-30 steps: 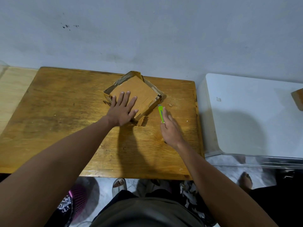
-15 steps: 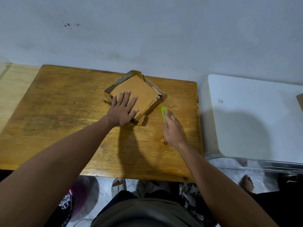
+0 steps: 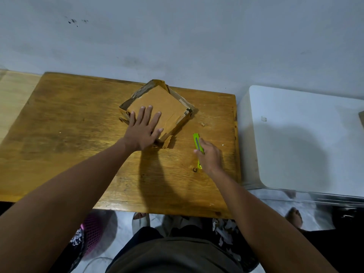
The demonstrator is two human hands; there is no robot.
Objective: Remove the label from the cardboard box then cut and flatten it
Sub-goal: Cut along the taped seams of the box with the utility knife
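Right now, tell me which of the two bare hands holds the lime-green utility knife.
The right hand grips the lime-green utility knife; the left hand lies flat, fingers spread, on the brown cardboard box.

Both bare forearms reach forward; the left hand (image 3: 144, 129) lies flat, palm down, fingers spread; the right hand (image 3: 209, 157) sits lower and nearer, knuckles up, fingers curled closed in a grip.

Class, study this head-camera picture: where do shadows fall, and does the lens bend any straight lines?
Head view: the left hand on the box throws a dark shadow onto the table toward the person; a softer shadow lies on the white surface; the wide lens bows the table's far edge; the cutter looks sharp.
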